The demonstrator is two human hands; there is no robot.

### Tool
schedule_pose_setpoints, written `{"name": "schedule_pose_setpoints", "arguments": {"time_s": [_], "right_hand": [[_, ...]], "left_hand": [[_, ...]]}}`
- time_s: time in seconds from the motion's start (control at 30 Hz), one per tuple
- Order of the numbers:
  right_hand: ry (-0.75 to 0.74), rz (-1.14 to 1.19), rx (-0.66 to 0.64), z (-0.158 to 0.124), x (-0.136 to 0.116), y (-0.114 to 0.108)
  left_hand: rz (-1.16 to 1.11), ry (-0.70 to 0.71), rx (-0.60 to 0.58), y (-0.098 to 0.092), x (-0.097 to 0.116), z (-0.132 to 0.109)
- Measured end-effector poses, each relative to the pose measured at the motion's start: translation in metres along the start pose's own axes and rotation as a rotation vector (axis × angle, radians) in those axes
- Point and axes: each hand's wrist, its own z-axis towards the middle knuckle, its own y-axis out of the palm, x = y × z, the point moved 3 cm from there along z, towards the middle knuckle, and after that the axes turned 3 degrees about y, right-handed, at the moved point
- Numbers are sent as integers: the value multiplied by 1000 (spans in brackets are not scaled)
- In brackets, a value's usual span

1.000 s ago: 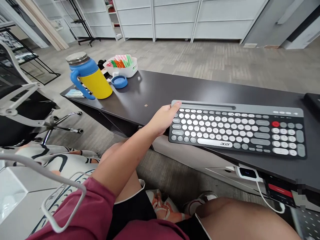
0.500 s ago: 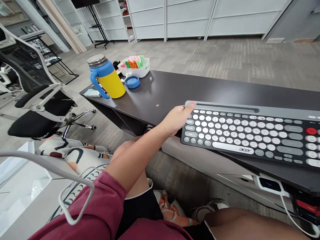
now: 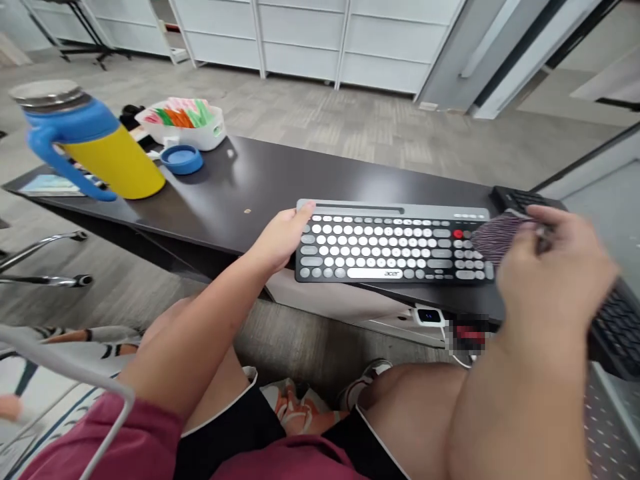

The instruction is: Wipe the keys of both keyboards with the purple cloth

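Note:
A grey-and-black keyboard (image 3: 375, 241) with round white keys and one red key lies along the dark desk, its near edge at the desk's front. My left hand (image 3: 285, 233) grips its left end, thumb on the grey top strip and fingers underneath. In my right hand (image 3: 555, 257) is a purple striped cloth (image 3: 495, 239), pinched between thumb and fingers. It covers part of the keyboard's right end; whether it presses on the keys I cannot tell. Something dark shows between those fingers, too blurred to name.
A blue-and-yellow mug (image 3: 100, 147) stands at the desk's left, beside a blue lid (image 3: 182, 160) and a white basket (image 3: 210, 130) of colourful packets. Black keyboards (image 3: 620, 327) lie at the right. A small white device with a screen (image 3: 429, 317) sits below the front edge.
My view has turned right. My right hand has come into view with the purple cloth over the keyboard's right end. My left hand still holds the left end.

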Motion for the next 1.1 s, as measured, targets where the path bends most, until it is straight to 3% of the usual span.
{"name": "schedule_pose_setpoints", "arguments": {"time_s": [0.23, 0.53, 0.6, 0.7, 0.87, 0.97, 1.1], "right_hand": [[63, -8, -203, -12, -16, 30], [-99, 118, -301, -44, -59, 35], [-102, 180, -288, -37, -54, 29], [-31, 223, -188, -17, -28, 12], [83, 43, -32, 7, 19, -11], [120, -82, -59, 8, 22, -7], [112, -96, -232, -4, 0, 19]], "left_hand": [[6, -10, -2, 1, 3, 0], [5, -40, -2, 2, 4, -1], [4, -35, -6, 2, 4, -1], [7, -21, -7, 1, 4, -1], [10, -21, -14, 1, 4, 0], [0, -21, -14, 1, 4, 0], [-1, -25, -16, 1, 4, 0]]}}
